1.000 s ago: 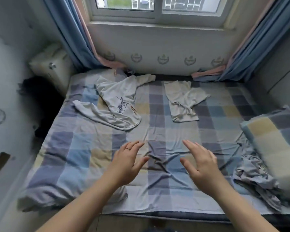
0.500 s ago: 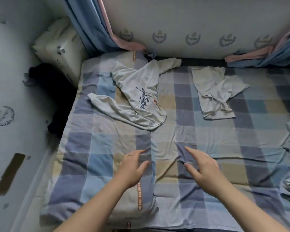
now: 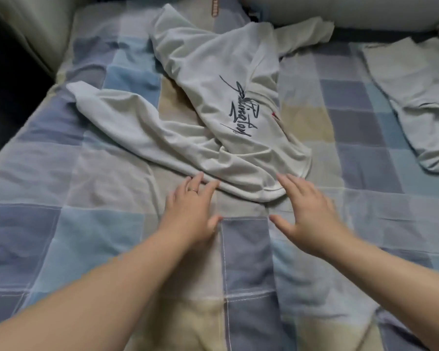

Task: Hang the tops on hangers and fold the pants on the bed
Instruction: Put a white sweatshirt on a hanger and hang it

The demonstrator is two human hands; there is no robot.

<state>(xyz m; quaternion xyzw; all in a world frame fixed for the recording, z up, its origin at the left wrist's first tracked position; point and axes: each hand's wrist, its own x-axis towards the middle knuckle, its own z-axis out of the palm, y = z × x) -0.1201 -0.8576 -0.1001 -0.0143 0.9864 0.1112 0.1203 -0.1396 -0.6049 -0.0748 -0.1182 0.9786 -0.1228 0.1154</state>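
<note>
A white long-sleeved top [image 3: 208, 102] with dark script lettering lies crumpled on the checked bed sheet [image 3: 61, 224], one sleeve stretched out to the left. Pale pants [image 3: 416, 97] lie flat at the right edge of the view. My left hand [image 3: 190, 214] hovers open, its fingertips at the top's near hem. To its right, my right hand [image 3: 307, 214] is open too, fingers spread, its fingertips touching the hem near the top's rounded lower corner. Neither hand holds anything. No hanger is in view.
A pale cushion [image 3: 36, 29] leans in the far left corner beside a dark gap along the bed's left side. A white wall panel [image 3: 365, 11] runs along the far edge of the bed.
Both hands have moved forward across the sheet to the white top's hem, and the view has closed in and tilted down, so the window, curtains and right-hand pillow have left the frame.
</note>
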